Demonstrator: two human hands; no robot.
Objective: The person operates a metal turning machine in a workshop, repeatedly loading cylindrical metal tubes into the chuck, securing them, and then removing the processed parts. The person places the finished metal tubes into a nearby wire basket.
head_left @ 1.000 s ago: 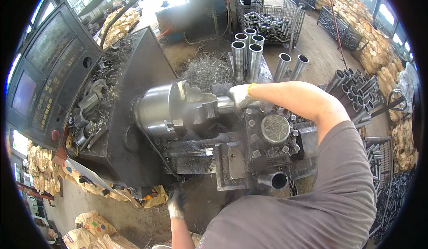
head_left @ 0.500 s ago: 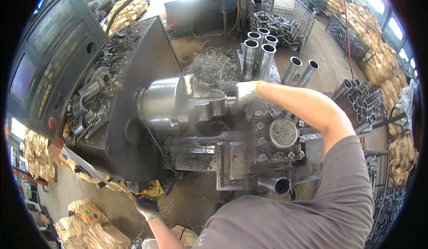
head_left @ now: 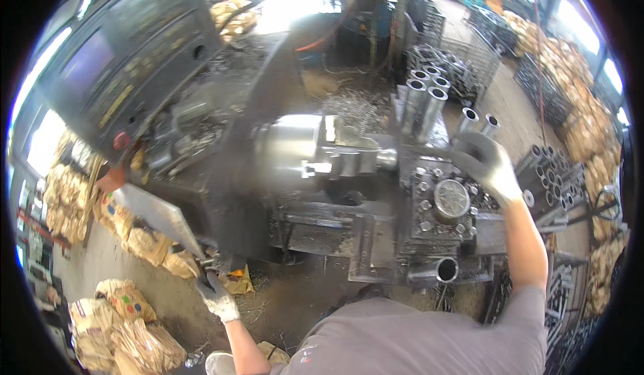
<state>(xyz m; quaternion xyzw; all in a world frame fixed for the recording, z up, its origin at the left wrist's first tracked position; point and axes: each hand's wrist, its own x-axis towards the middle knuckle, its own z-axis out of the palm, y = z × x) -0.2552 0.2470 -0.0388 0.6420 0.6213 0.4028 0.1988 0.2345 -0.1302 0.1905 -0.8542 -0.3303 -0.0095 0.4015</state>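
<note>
A metal chuck (head_left: pixel 293 141) on a lathe clamps a short shiny workpiece (head_left: pixel 387 158) in its stepped jaws. My right hand (head_left: pixel 484 164), in a grey-and-white glove, is to the right of the workpiece, above the tool post (head_left: pixel 451 199). Its fingers are curled at the end of a dark bar-like shape; what they hold cannot be made out. Low on the left, my gloved left hand (head_left: pixel 219 299) is closed around the end of a lever (head_left: pixel 206 265), beside a slanting metal plate (head_left: pixel 161 217). My left fingers are partly hidden.
Several upright steel tubes (head_left: pixel 425 106) stand behind the tool post. More tubes (head_left: pixel 547 177) are stacked at the right. One tube (head_left: pixel 429 271) lies at the lathe's front. Metal shavings (head_left: pixel 359 106) pile up behind the chuck. Sacks (head_left: pixel 144 338) lie on the floor at left.
My right hand has moved right, away from the workpiece beside the chuck jaws, to above the tool post. My left hand has risen slightly at the lever. The whole view has shifted.
</note>
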